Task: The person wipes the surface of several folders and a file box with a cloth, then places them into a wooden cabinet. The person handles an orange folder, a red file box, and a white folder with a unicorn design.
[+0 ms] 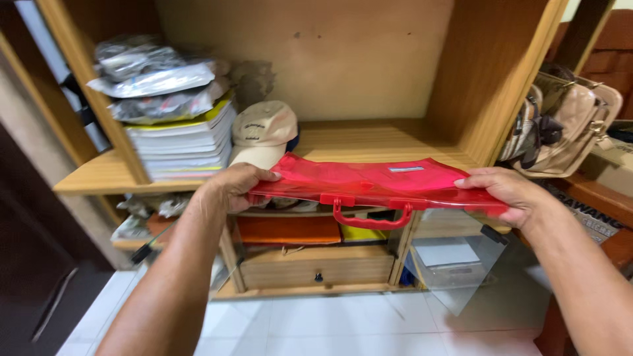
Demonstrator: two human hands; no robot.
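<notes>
Both my hands hold a flat red plastic document case (pixel 369 184) level in front of a wooden shelf unit (pixel 389 142). My left hand (pixel 234 186) grips its left end and my right hand (pixel 508 191) grips its right end. The case's red handle (pixel 372 217) hangs toward me. Its far edge reaches over the open middle shelf, next to a beige cap (pixel 264 135).
A stack of papers and books (pixel 184 145) with plastic-wrapped bundles (pixel 155 82) on top fills the shelf's left. Lower shelves hold an orange folder (pixel 290 229), a drawer (pixel 316 269) and a clear glass door (pixel 461 264). Bags (pixel 560 125) hang at right. White tiled floor (pixel 343 323) lies below.
</notes>
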